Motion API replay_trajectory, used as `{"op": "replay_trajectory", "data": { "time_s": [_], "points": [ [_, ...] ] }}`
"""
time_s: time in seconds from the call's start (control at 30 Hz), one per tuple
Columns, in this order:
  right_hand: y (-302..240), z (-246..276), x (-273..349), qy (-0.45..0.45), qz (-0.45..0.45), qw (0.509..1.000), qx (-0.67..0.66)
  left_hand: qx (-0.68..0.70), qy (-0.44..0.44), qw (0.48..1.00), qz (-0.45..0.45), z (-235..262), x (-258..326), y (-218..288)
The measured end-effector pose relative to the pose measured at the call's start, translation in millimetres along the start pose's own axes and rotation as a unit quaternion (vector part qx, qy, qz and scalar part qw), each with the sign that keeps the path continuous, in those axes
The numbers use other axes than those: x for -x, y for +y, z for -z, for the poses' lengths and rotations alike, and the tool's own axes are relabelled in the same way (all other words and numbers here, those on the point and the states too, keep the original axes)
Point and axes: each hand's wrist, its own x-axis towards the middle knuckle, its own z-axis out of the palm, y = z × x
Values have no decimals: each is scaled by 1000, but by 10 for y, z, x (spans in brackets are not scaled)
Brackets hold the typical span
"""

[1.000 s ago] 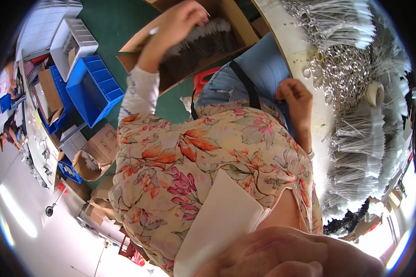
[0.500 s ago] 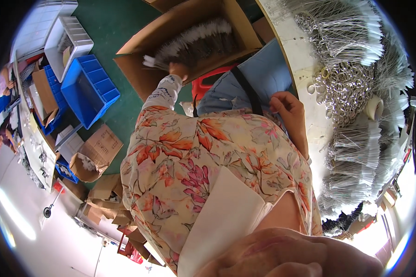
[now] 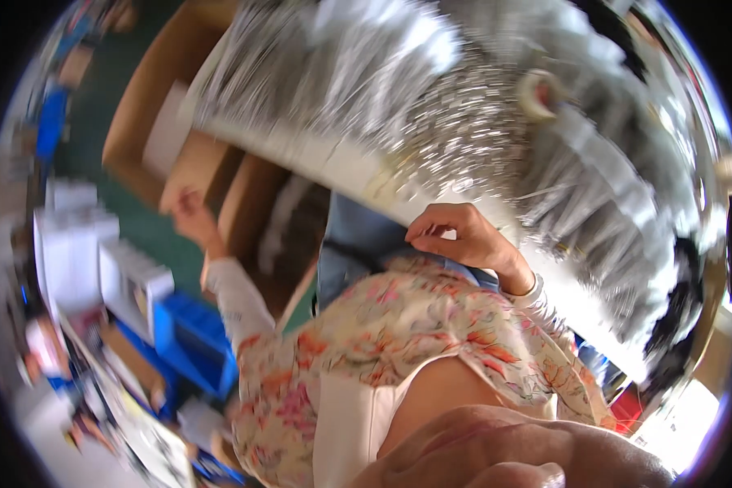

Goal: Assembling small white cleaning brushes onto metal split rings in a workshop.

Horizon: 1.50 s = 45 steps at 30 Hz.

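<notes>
My left hand point(image 3: 193, 218) reaches out to the left beside the cardboard flap of an open box; motion blurs its fingers, and I cannot see anything in it. My right hand point(image 3: 464, 232) is over my lap at the table edge, its fingers curled in toward the thumb; whatever they may hold is hidden. Beyond it on the white table point(image 3: 305, 154) lie heaps of thin wire stems with whitish ends point(image 3: 374, 57) and a pile of shiny metal rings point(image 3: 459, 134). A dark box interior point(image 3: 289, 232) with blurred pale contents shows between my arms.
A roll of tape point(image 3: 537, 93) lies among the wire heaps. Another open cardboard box point(image 3: 138, 122) stands at the far left of the table. Blue bins point(image 3: 191, 342) and white crates point(image 3: 73, 244) are at the left over a green floor. Other people are at the far left.
The view has swung toward the table. My left hand has come out of the box of white-tipped wires to its outer side. My right hand remains near the table edge, fingers still curled.
</notes>
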Motion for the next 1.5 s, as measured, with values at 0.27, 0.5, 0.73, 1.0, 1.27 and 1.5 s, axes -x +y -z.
{"op": "replay_trajectory", "data": {
  "time_s": [0.27, 0.5, 0.73, 1.0, 1.27, 1.5],
  "points": [
    [-533, 1060, 641, 190, 124, 958, 174, 82, -493, 849, -174, -3147, -951, 3256],
    [-644, 1971, 1112, 271, -35, 900, 341, -218, -520, 769, -301, -4998, -1178, 2889],
    [-354, 2909, 1176, 265, -177, 870, 376, -353, -525, 716, -296, -5221, -1056, 2787],
    [-51, 3503, 580, 224, -159, 944, 184, -45, -526, 829, -185, -4948, -1125, 2907],
    [398, 3608, -232, 213, -132, 696, 673, -192, -519, 817, -160, -4882, -1187, 2788],
    [129, 3486, -44, 290, -306, 808, 412, -249, -534, 806, -53, -4980, -1326, 2738]
  ]
}}
